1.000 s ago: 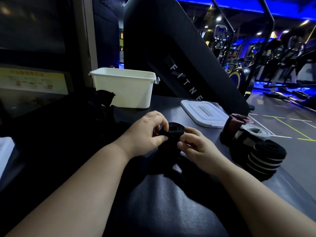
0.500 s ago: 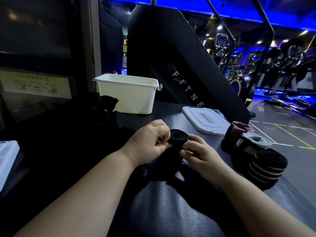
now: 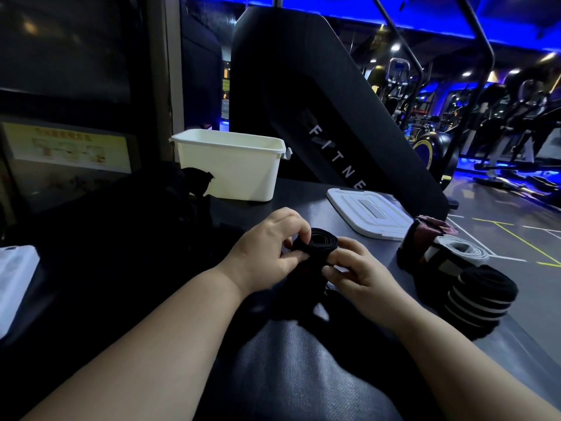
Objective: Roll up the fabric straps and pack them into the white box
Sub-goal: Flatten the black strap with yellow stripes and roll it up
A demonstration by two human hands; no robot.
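**Rolling half done, packing not yet begun**

At the far left the dark heap (image 3: 136, 238) on the table (image 3: 303, 375) is too dim to read. It may be loose straps waiting to be rolled, with one black end (image 3: 197, 180) poking up against the white box (image 3: 230, 165). The box stands open at the back of the table. From this angle only its far inner wall shows, and no strap is visible inside it.

In the middle, the left hand (image 3: 267, 253) has its fingers curled and pinches the left side of a black strap roll (image 3: 318, 243), held just above the table. The right hand (image 3: 361, 271) pinches the roll's right side between thumb and fingertips. A loose tail of the same strap seems to hang down between the hands, so this roll looks only partly wound.

To the right the box's lid (image 3: 367, 214) lies flat on the table. Beyond it three finished rolls sit side by side near the table's edge: a maroon roll (image 3: 425, 235), a white-and-black roll (image 3: 455, 253) and a black striped roll (image 3: 479, 299).

By my reading, three straps are rolled and a fourth is in hand. Whatever the heap holds is left, and all of the packing is yet to do.
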